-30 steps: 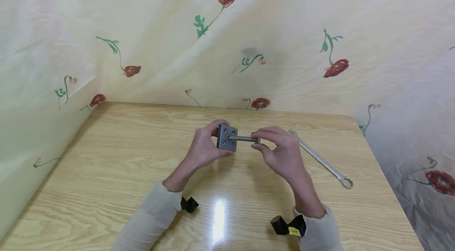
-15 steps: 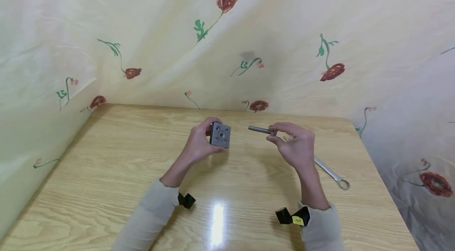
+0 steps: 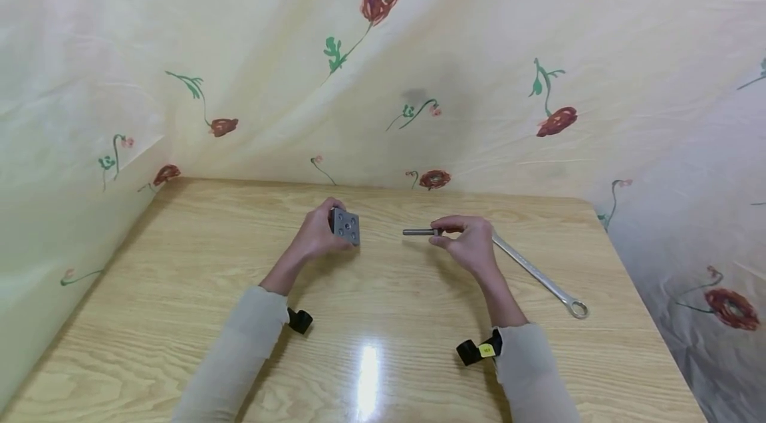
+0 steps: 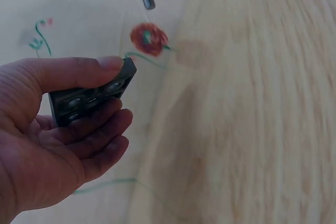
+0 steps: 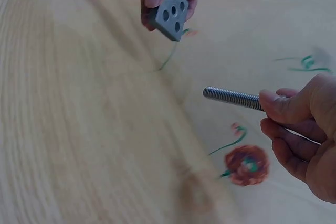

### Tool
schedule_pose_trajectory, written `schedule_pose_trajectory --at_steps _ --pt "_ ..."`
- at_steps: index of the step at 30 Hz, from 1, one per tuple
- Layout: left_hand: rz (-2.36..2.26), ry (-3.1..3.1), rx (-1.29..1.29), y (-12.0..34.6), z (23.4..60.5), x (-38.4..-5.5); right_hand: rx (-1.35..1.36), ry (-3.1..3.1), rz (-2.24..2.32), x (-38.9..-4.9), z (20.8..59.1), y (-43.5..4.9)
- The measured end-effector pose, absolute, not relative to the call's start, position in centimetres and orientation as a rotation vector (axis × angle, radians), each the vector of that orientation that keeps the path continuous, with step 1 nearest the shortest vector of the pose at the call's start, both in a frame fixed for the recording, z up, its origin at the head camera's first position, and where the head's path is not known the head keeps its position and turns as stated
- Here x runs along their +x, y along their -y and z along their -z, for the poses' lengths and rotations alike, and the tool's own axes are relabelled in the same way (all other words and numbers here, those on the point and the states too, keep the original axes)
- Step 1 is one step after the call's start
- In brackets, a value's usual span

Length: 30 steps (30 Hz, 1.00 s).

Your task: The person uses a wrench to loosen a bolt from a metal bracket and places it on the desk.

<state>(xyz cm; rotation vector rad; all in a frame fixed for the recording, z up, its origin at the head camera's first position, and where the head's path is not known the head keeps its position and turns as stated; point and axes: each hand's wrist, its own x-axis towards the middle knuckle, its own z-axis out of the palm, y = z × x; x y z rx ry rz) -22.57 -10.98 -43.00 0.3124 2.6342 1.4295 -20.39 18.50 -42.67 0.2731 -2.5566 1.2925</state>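
A square grey metal block (image 3: 347,227) with a centre hole and several holes near its corners is gripped in my left hand (image 3: 317,231), thumb on one edge and fingers on the other. My right hand (image 3: 469,242) pinches a bolt (image 3: 419,232) by its head end, its threaded shank pointing left toward the block. In the right wrist view the thread of the bolt (image 5: 231,97) shows clearly, while its head is hidden by the fingers. A gap separates bolt and block (image 5: 172,13). Both are held above the wooden table.
A long combination wrench (image 3: 538,273) lies on the wooden table (image 3: 179,290) to the right, its upper end hidden behind my right hand. Floral cloth (image 3: 269,44) hangs at the back and on both sides. Each wrist wears a black camera mount (image 3: 473,351).
One second ago the bolt's end sat at the block's centre hole. Since then my right hand has drawn it out, and my left hand has moved left with the block.
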Motion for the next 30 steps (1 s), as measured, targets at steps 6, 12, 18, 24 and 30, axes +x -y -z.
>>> schedule_pose_trajectory --at_steps 6,12,18,24,30 --pt "-1.438 -2.588 0.285 11.8 44.3 -23.3 0.217 2.64 -1.367 -21.4 44.0 -18.1" --pt "-1.357 -2.624 0.287 12.0 45.6 -23.9 0.201 2.711 -1.398 -22.2 45.7 -17.6" --pt "-1.251 -2.692 0.178 11.7 46.0 -24.1 0.236 2.756 -1.394 -22.8 47.4 -17.2" --pt "-1.148 -2.735 0.153 11.3 46.3 -24.4 0.192 2.766 -1.424 -22.9 48.5 -17.5" --pt "-1.061 -2.749 0.193 10.9 46.3 -24.9 0.265 2.729 -1.498 -22.9 49.0 -18.6"
